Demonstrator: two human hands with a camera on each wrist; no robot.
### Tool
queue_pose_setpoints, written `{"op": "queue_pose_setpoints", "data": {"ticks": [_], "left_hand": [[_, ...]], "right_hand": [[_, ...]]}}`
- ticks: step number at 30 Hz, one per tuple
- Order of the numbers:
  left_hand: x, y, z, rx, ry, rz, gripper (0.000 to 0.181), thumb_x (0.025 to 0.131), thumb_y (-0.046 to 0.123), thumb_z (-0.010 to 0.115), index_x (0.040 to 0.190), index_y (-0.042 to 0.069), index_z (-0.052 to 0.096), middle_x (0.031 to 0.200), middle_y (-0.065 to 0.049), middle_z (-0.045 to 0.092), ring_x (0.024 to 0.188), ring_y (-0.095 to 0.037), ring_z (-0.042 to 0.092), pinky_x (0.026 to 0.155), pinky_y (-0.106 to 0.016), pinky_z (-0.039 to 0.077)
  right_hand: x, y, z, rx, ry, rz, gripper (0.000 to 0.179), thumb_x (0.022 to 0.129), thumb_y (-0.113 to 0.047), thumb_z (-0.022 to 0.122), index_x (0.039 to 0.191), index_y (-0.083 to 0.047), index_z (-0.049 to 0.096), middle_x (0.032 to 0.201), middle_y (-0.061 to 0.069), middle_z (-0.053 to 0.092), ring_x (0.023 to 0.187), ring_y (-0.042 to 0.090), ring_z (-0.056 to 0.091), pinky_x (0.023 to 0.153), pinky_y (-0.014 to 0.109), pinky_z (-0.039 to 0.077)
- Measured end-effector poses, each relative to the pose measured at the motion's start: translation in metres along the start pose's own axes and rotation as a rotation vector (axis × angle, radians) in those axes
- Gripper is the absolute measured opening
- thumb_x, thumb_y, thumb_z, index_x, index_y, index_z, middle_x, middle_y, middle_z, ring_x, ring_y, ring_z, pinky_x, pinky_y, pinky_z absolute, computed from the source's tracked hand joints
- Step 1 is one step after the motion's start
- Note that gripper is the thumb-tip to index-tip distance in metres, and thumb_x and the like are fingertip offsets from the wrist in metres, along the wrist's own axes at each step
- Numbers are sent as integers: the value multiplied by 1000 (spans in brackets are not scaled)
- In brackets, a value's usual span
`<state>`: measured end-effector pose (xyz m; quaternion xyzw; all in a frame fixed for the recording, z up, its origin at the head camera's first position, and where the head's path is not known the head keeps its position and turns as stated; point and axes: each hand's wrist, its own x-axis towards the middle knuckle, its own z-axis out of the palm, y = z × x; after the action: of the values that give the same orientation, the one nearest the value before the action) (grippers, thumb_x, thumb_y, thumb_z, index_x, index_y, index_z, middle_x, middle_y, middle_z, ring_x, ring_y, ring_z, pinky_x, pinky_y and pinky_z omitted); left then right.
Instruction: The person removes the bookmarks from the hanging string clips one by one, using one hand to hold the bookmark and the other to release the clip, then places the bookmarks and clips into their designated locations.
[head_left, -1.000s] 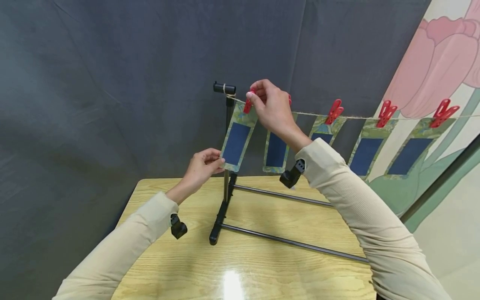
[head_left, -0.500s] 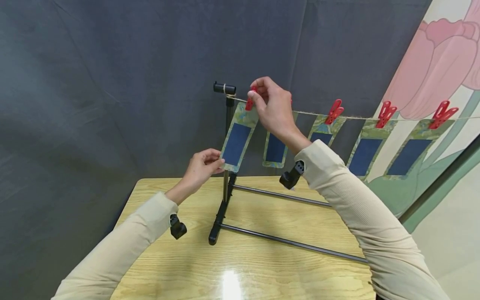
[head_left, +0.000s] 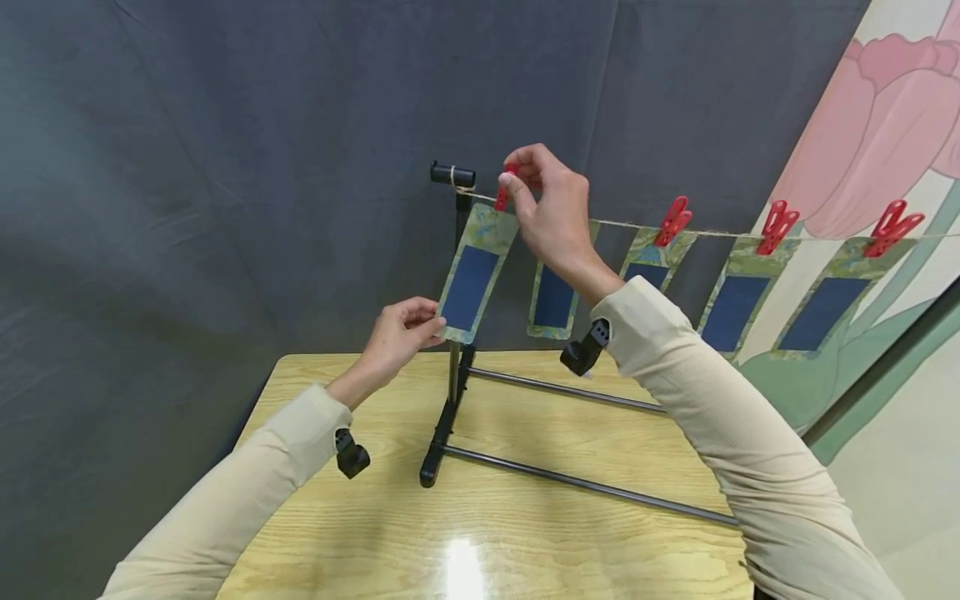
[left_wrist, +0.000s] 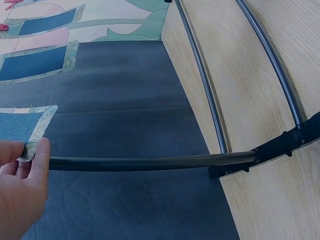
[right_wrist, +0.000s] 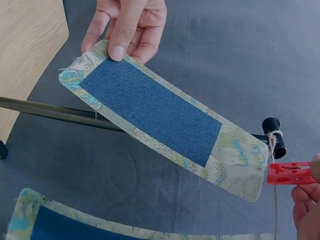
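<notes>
A card [head_left: 468, 283] with a dark blue middle and a green patterned border is the leftmost on a string [head_left: 720, 235]. My left hand [head_left: 433, 321] pinches its bottom corner. My right hand [head_left: 513, 185] pinches a red clothespin [head_left: 504, 193] at the string, just above the card's top edge. In the right wrist view the clothespin [right_wrist: 290, 172] sits beside the card [right_wrist: 155, 112], apart from its top corner, with my right hand [right_wrist: 310, 175] at the frame edge and my left hand [right_wrist: 122, 40] on the far end. The left wrist view shows my left hand [left_wrist: 25, 150] on the card corner [left_wrist: 22, 125].
Several more cards [head_left: 821, 302] hang to the right under red clothespins [head_left: 672, 221]. The string is tied to a black stand [head_left: 452, 375] with long rails on a wooden table [head_left: 525, 533]. Behind it hang a dark cloth [head_left: 225, 167] and a flower mural [head_left: 892, 108].
My right hand has lifted the red clothespin slightly, so it no longer overlaps the card's top edge. My left hand has stayed on the card's bottom corner.
</notes>
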<state>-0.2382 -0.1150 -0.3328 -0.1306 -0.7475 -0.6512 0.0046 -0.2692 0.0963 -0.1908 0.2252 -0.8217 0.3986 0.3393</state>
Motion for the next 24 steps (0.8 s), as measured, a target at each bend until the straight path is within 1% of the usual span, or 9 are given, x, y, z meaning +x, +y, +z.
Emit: {"op": "queue_pose_setpoints", "data": {"ticks": [7, 10, 12, 14, 19, 22, 24], "left_hand": [[-3, 0, -2, 0, -3, -3, 21, 96, 2, 60, 114, -7, 60, 98, -15, 59, 87, -23, 62, 79, -31, 57], [-6, 1, -4, -14, 0, -1, 21, 96, 1, 60, 114, -8, 59, 98, -16, 58, 86, -22, 62, 80, -32, 57], [-8, 2, -5, -25, 3, -3, 21, 96, 0, 59, 114, -9, 59, 99, -16, 58, 85, -21, 62, 81, -33, 57], [-10, 3, -6, -40, 4, -7, 21, 96, 0, 59, 115, -9, 58, 99, -16, 58, 85, -19, 62, 82, -34, 57], [-14, 3, -10, -72, 7, -21, 24, 96, 0, 59, 117, -10, 56, 101, -15, 57, 86, -17, 62, 83, -34, 56], [-17, 3, -13, -76, 11, -23, 24, 96, 0, 59, 118, -9, 56, 101, -14, 57, 86, -17, 62, 83, -35, 56], [-19, 3, -15, -84, 14, -26, 24, 96, -1, 59, 118, -9, 56, 100, -14, 57, 86, -16, 62, 84, -37, 56]], "right_hand": [[-1, -5, -4, 18, 39, -19, 20, 96, -17, 63, 110, -3, 64, 99, 5, 67, 92, 15, 63, 86, 20, 48], [-2, -7, -7, 19, 44, -18, 20, 96, -17, 64, 111, -4, 64, 98, 4, 67, 91, 12, 62, 85, 20, 49], [-3, -7, -9, 20, 47, -18, 21, 95, -18, 64, 111, -4, 64, 98, 4, 67, 91, 12, 62, 84, 23, 50], [-4, -8, -11, 24, 51, -18, 22, 95, -19, 65, 111, -4, 64, 98, 4, 67, 91, 11, 62, 84, 23, 50], [-9, -7, -14, 55, 64, -18, 25, 94, -21, 67, 111, -2, 65, 98, 5, 67, 90, 11, 62, 85, 18, 49], [-13, -5, -15, 76, 58, -19, 27, 93, -23, 68, 111, -2, 65, 98, 5, 68, 89, 11, 63, 85, 19, 50], [-15, -4, -16, 93, 52, -17, 29, 93, -24, 68, 111, -2, 65, 97, 5, 69, 87, 11, 63, 85, 23, 51]]}}
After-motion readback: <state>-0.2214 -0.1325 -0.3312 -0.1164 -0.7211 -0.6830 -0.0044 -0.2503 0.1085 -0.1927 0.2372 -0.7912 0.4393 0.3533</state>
